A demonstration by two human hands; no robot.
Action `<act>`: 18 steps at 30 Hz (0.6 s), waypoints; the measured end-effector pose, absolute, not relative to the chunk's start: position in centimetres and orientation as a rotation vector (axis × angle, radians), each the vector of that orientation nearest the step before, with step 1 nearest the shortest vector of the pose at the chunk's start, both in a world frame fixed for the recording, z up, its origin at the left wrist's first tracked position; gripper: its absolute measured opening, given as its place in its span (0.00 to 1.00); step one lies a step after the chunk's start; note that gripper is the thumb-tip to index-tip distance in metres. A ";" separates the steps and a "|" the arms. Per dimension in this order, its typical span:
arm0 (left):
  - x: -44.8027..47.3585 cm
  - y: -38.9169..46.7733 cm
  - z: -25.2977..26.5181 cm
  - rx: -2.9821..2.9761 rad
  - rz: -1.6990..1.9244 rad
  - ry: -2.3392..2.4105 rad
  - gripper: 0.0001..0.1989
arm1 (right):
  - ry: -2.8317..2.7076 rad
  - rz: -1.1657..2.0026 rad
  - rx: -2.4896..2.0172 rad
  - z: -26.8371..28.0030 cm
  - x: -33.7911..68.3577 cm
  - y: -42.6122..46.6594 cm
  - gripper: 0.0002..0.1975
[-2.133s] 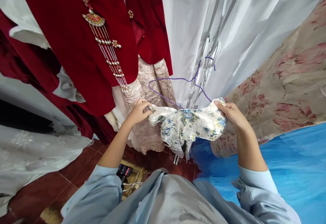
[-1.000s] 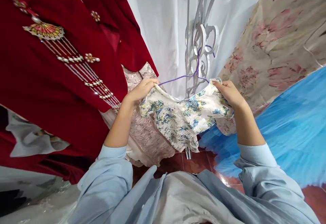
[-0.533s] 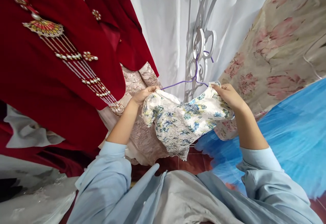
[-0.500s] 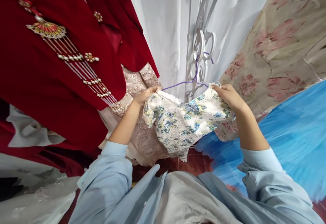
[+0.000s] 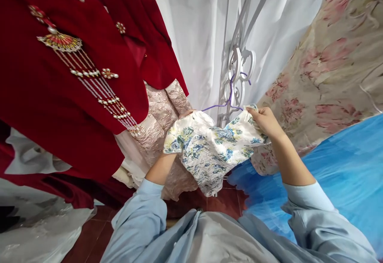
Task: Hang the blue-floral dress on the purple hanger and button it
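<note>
A short-sleeved white blouse [image 5: 209, 147] with blue and yellow flowers hangs in front of me on a purple hanger [image 5: 229, 95]. The hanger's hook rests at a white scrolled metal stand [image 5: 236, 65]. At the blouse's right shoulder, my right hand [image 5: 265, 121] is closed, pinching the cloth near the neckline. My left hand [image 5: 186, 114] is behind the left shoulder and sleeve. Only a sliver of it shows above the cloth, and its fingers are hidden.
On the left hang a red velvet garment [image 5: 98, 55] with beaded ornaments and a pale pink brocade garment [image 5: 158, 107]. Blue tulle [image 5: 329, 175] and floral fabric [image 5: 323, 67] fill the right. White drapery [image 5: 191, 36] hangs behind; dark red floor tiles [image 5: 220, 201] show below.
My left hand has moved from the front of the left shoulder to behind the blouse, with the sleeve now draped over the forearm. My right hand keeps its hold. The view has shifted slightly.
</note>
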State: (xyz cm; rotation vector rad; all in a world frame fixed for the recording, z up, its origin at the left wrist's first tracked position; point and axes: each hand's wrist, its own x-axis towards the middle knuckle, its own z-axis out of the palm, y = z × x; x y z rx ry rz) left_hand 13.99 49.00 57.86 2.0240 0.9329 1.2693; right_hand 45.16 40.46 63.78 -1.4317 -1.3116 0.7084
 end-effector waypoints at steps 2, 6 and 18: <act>12.6 50.0 58.7 2.049 1.303 0.896 0.10 | -1.338 0.644 -1.467 64.1 45.6 40.2 0.30; 8.9 50.5 60.3 2.367 1.295 0.847 0.11 | -1.359 0.538 -1.516 64.3 46.6 39.8 0.28; 9.2 51.6 64.3 2.772 1.236 1.046 0.08 | -1.334 0.512 -1.530 63.8 45.7 39.8 0.27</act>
